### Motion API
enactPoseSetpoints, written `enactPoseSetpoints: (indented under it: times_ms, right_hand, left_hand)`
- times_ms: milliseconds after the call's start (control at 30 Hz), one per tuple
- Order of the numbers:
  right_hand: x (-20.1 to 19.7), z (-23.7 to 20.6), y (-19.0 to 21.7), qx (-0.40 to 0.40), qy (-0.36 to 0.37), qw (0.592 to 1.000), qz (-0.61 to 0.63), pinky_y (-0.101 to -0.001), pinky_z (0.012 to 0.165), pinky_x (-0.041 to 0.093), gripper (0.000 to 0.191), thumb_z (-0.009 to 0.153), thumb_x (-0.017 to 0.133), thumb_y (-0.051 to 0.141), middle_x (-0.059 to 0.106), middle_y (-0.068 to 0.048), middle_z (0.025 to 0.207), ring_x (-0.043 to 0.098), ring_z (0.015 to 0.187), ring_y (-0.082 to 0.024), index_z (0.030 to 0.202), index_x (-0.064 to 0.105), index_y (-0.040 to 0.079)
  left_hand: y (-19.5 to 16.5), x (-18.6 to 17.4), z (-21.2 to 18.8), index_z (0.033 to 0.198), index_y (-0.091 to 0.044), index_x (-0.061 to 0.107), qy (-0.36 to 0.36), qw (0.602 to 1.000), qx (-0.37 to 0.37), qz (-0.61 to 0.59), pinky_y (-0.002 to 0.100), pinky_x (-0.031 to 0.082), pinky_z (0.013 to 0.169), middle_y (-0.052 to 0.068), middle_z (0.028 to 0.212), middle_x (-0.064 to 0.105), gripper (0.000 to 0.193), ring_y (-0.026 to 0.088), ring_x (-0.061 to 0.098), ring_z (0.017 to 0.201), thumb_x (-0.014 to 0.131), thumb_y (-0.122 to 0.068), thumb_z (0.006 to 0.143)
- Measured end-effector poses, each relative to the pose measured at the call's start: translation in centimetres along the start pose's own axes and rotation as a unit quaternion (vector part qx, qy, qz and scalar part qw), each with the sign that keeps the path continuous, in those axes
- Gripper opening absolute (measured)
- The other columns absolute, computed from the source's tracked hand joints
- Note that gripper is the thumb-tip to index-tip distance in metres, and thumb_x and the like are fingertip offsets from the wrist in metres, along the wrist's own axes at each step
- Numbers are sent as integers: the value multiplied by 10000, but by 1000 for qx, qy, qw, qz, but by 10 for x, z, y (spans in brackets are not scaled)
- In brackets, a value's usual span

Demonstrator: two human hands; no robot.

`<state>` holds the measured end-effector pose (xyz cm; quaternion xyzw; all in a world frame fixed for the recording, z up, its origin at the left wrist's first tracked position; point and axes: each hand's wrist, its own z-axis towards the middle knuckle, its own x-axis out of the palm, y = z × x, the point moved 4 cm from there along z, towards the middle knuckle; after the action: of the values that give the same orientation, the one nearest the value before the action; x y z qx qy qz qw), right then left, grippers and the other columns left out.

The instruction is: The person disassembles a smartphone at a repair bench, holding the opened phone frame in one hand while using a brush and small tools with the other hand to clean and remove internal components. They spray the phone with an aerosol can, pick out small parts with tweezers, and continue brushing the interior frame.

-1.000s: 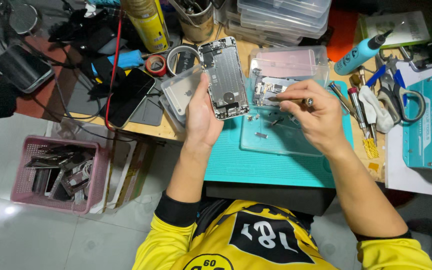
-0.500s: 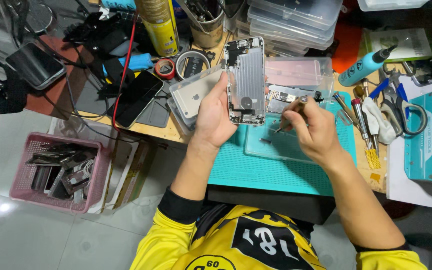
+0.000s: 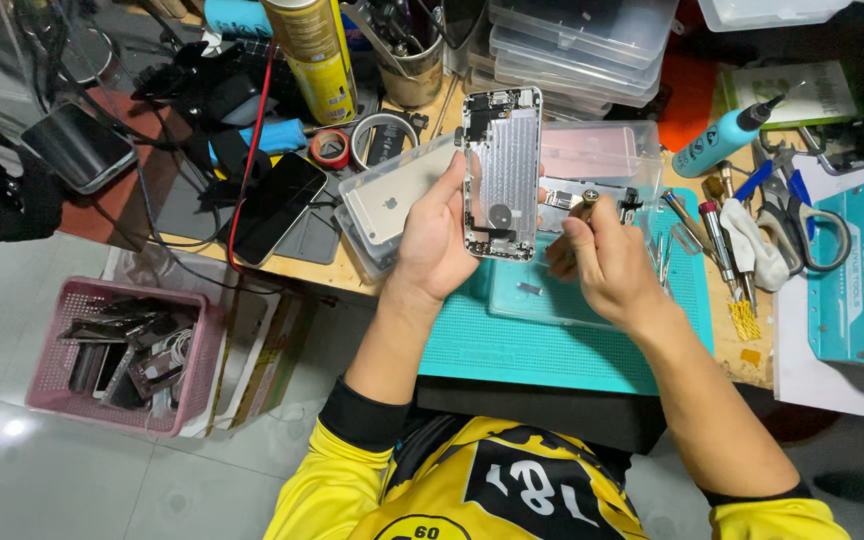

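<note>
Phone shell (image 3: 501,170) now lifted off the green mat (image 3: 512,345) and held upright above it, open side facing the camera; a second ago it was lower and tilted. Left hand (image 3: 434,240) is closed around its left edge. Right hand (image 3: 597,262) has been brought in just beside it, fingers pinched on a small screwdriver (image 3: 588,200). Clear tray (image 3: 552,290) stays beneath; spare tools (image 3: 712,235) further right; spray can (image 3: 314,45) at back.

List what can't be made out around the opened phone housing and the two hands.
- Screwdriver tip, head view: hidden behind the phone housing edge and right hand.
- Parts inside the housing: too small to tell apart.
- Left hand fingers: hidden behind the housing.
- Clear tray contents on the green mat: partly covered by the right hand.
- Clear boxes: cut off by the top edge.
</note>
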<state>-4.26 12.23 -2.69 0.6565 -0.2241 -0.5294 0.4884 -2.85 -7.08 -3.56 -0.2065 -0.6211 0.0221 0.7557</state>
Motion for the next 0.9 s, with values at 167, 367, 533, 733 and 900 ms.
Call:
enactPoseSetpoints:
  times_ms: [167,367,533,733,900]
  right_hand:
    - [-20,-9,23,-185,-62,980,-26,-341,786,575,251,1143,467,149,725,-142,970,720,865,-228,1177,599,-62]
    - [-71,-28,22,-108,-259,946,165,-250,549,447,116,1043,641,54,631,-92,862,557,608,-156,1021,689,-49]
    - [-86,-38,30,-140,-141,935,293,-306,664,603,52,1023,701,-39,700,-129,923,717,734,-188,1068,677,-51]
    - [-67,-31,30,-24,-35,973,225,-207,545,459,124,909,734,-12,658,-35,846,588,656,-75,1007,658,0]
    - [-65,-35,50,-116,-50,992,6,-225,579,432,125,921,768,59,681,-2,816,564,666,-55,1030,735,8]
  left_hand:
    - [6,2,8,1485,82,458,-6,1000,-14,-3,525,501,1117,286,1352,624,581,391,632,1252,285,-388,1191]
    - [18,12,22,1479,86,443,-28,999,-41,22,523,502,1099,292,1355,614,596,402,622,1262,274,-390,1162]
    - [33,27,29,1476,82,465,-20,997,-34,68,492,514,1101,280,1333,630,566,369,642,1236,288,-366,1179]
    - [44,40,31,1434,85,508,-24,991,-22,126,472,533,1075,241,1302,660,506,333,673,1189,330,-318,1185]
    - [47,43,29,1417,92,526,-14,991,-39,127,461,536,1075,246,1286,671,510,331,683,1178,326,-321,1193]
